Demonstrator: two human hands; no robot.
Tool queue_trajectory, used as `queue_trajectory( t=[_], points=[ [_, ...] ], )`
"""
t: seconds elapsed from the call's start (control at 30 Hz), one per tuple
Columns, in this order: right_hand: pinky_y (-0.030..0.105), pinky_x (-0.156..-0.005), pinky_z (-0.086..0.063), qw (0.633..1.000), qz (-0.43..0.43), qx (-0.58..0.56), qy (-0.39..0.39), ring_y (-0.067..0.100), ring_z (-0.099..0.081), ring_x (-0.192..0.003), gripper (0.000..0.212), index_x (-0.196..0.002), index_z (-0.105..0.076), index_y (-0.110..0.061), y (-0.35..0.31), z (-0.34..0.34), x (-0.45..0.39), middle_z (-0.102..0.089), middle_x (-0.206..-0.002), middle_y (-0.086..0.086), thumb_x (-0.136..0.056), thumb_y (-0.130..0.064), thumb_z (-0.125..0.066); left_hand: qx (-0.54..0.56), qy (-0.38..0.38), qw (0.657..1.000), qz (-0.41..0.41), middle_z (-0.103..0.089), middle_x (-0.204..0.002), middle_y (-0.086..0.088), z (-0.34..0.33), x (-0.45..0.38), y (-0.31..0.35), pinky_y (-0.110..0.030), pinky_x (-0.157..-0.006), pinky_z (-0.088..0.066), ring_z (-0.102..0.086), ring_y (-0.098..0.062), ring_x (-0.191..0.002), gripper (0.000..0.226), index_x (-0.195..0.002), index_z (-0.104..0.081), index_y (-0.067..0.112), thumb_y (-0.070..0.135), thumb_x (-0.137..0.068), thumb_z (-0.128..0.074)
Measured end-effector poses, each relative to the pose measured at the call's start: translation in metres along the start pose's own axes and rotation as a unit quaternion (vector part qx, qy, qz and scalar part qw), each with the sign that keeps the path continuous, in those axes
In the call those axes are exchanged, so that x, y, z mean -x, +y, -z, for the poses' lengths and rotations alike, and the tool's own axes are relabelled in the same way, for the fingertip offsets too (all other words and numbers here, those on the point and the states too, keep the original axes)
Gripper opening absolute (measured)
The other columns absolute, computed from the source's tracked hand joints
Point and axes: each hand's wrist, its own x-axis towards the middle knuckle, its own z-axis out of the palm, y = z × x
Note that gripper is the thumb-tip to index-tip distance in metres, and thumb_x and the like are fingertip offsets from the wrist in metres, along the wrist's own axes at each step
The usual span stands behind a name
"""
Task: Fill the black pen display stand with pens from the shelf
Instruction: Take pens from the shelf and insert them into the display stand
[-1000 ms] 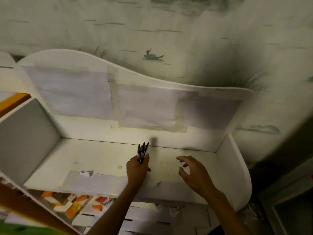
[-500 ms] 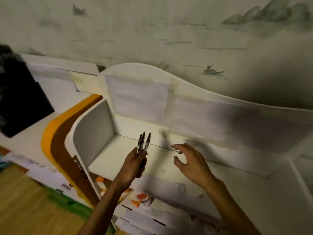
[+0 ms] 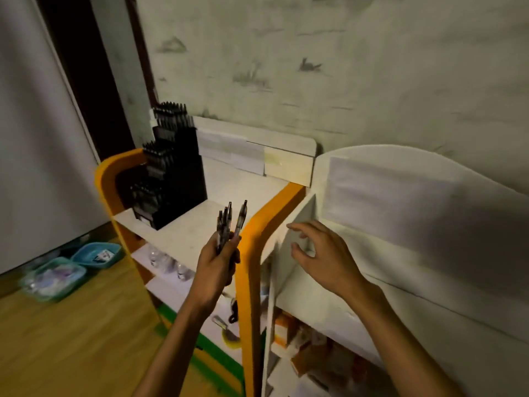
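A tiered black pen display stand [image 3: 174, 179], with rows of dark pens standing in it, sits on the top of an orange-edged white shelf unit [image 3: 257, 224] at left centre. My left hand [image 3: 216, 263] grips a small bunch of dark pens [image 3: 230, 224], tips pointing up, below and to the right of the stand. My right hand [image 3: 317, 257] hovers with loosely curled fingers and holds nothing, in front of the side panel of the white shelf [image 3: 400, 213] on the right.
Two teal baskets [image 3: 71, 266] with small items lie on the wooden floor at lower left. Lower shelves hold orange boxes [image 3: 289, 328] and clear items. A patterned wall stands behind both shelf units, and a dark doorway opens at upper left.
My view has swung left from the white shelf to the orange-edged unit, bringing the black stand into sight. My left hand still holds the pens; my right hand stays near it.
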Motion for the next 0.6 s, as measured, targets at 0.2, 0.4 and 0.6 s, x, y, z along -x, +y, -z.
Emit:
queue_trajectory(
  t=[0.2, 0.4, 0.6],
  points=[
    [0.028, -0.087, -0.051, 0.999, 0.041, 0.021, 0.003, 0.009, -0.058, -0.11, 0.039, -0.132, -0.056, -0.031, -0.092, -0.083, -0.066, -0.058, -0.126, -0.012, -0.093, -0.031, -0.06, 0.026, 0.042, 0.999, 0.021, -0.044, -0.053, 0.005, 0.128, -0.028, -0.004, -0.023, -0.04, -0.025, -0.03, -0.01, -0.044, 0.027, -0.091, -0.052, 0.004, 0.027, -0.104, -0.048],
    [0.034, -0.095, -0.051, 0.997, 0.034, 0.04, -0.049, 0.012, -0.057, -0.114, 0.04, -0.134, -0.053, -0.031, -0.133, -0.162, -0.116, -0.057, -0.13, -0.01, -0.095, -0.033, -0.057, 0.024, 0.067, 0.997, 0.029, -0.048, -0.055, 0.004, 0.217, -0.06, -0.009, -0.022, -0.04, -0.028, -0.035, -0.011, -0.046, 0.022, -0.096, -0.052, 0.002, 0.022, -0.105, -0.046],
    [0.029, -0.096, -0.051, 0.997, 0.012, 0.036, -0.069, 0.01, -0.058, -0.114, 0.039, -0.133, -0.053, -0.034, -0.14, -0.232, -0.162, -0.056, -0.134, -0.011, -0.094, -0.036, -0.06, 0.019, 0.066, 0.997, 0.027, -0.053, -0.053, 0.005, 0.282, -0.109, -0.026, -0.019, -0.038, -0.03, -0.037, -0.009, -0.043, 0.023, -0.104, -0.053, -0.004, 0.019, -0.102, -0.052]
  ],
)
